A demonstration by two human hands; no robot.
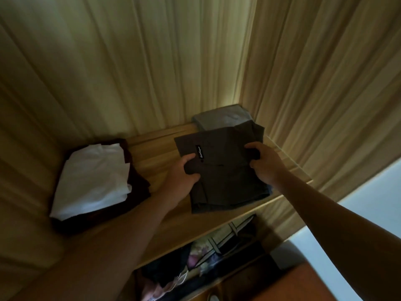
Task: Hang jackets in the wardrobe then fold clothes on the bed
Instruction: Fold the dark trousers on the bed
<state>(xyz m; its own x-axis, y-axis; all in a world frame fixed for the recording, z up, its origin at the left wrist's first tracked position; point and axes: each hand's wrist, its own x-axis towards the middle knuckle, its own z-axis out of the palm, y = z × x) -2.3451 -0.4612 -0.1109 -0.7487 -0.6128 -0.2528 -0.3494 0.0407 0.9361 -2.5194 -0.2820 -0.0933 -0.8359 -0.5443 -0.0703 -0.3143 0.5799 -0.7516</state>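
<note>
Far left, stack: a folded white garment (93, 181) lies on top of a folded dark maroon garment (138, 183). The maroon edges show along the far and right sides of the white one.
Stack position: left end of the wooden wardrobe shelf (152, 153), close to the left wall and well apart from the piece you are handling.
Your left hand (184, 172): clamped on the left edge of the folded dark grey garment (227, 170), thumb on top and fingers curled round the edge. The forearm crosses the front of the shelf.
Task item: the dark grey garment lies flat on the right part of the shelf, with its near edge at the shelf's front edge. A small black label (198, 152) with pale lettering sits on its top face, just beyond your left thumb. The lettering is too small to read.
Your right hand (264, 164): clamped on the right side of the same garment, fingers curled over a fold of the cloth.
Back right corner: a folded light grey garment (221, 118) lies against the rear panel (152, 61). The far edge of the dark grey garment overlaps its front, and you cannot tell whether the two press together.
Below the shelf: a lower compartment holds loose mixed clothes (208, 255), among them a floral fabric and dark pieces. It is too dim to name them singly.
Far right: a pale flat surface (368, 203) outside the wardrobe.
</note>
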